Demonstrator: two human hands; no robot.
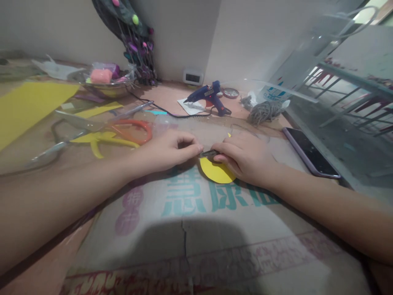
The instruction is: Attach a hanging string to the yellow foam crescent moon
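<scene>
A small dark, narrow tool, its kind not clear, is gripped between the thumb and fingers of my right hand. Its tip points left. My left hand is pinched closed right at that tip; what lies between the fingertips is too small to make out. Below the tool, a round yellow paper piece lies on the printed cardboard sheet, partly covered by my right hand. A tiny yellow scrap is just beyond my right hand.
Orange-handled scissors and yellow cut pieces lie left, near a large yellow sheet. At the back are a bowl, a blue glue gun with its cord, and grey yarn. A phone rests right, by the table edge.
</scene>
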